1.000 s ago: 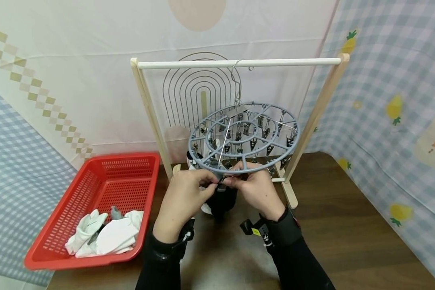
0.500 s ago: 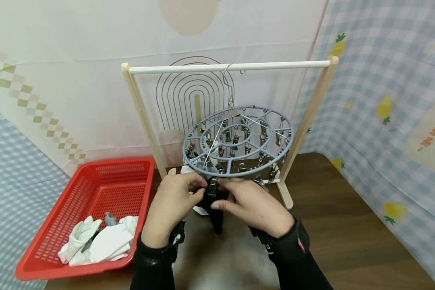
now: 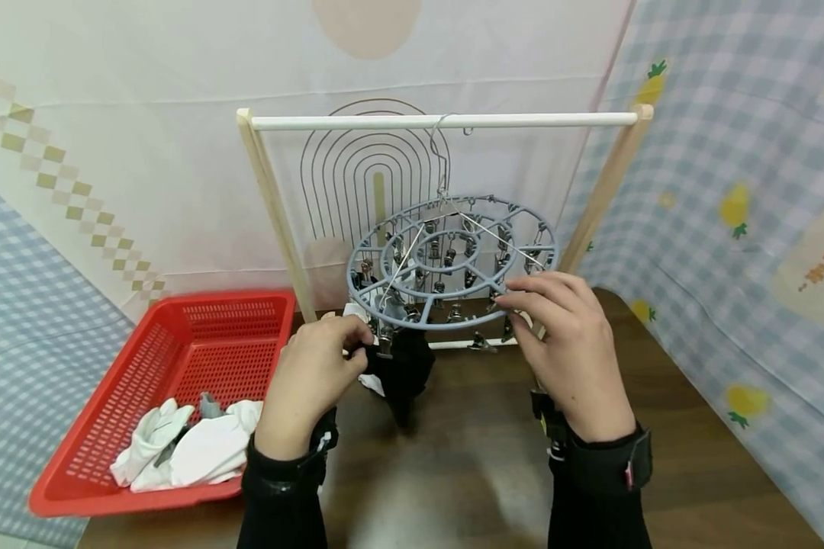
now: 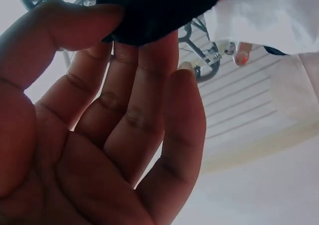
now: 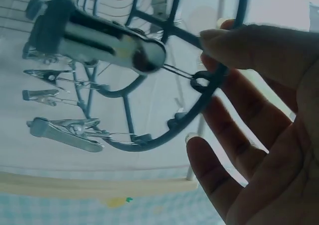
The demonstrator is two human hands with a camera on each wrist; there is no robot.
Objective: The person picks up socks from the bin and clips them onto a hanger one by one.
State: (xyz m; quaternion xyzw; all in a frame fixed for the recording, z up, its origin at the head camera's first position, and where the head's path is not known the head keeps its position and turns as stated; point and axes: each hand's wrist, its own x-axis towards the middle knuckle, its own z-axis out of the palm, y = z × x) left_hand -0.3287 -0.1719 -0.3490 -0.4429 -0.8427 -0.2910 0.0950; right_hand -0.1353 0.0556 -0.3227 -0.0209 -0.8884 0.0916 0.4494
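A round grey-blue clip hanger (image 3: 426, 325) hangs by its hook from the rack's white rail. Small metal clips dangle from it; one clip (image 3: 384, 342) hangs at its front left. My left hand (image 3: 312, 381) is beside that clip, and in the left wrist view its thumb and fingers pinch the edge of a black sock (image 4: 159, 11). The sock's lower part (image 3: 401, 370) droops under the hanger. At the hanger's right front, my right hand (image 3: 570, 354) holds the rim (image 5: 199, 105) between thumb and fingers, close to a hanging clip (image 5: 99, 36).
On the left, a red basket (image 3: 172, 501) contains white and grey cloth items (image 3: 209, 450). The wooden rack (image 3: 271, 206) stands at the back of the brown table (image 3: 453, 457), against a patterned cloth backdrop. White cloth (image 3: 355, 310) also hangs at the hanger's left.
Both hands worked together at a front clip one second ago. My right hand has since left it and moved right to the hanger's rim. The left hand stays by the clip and black sock.
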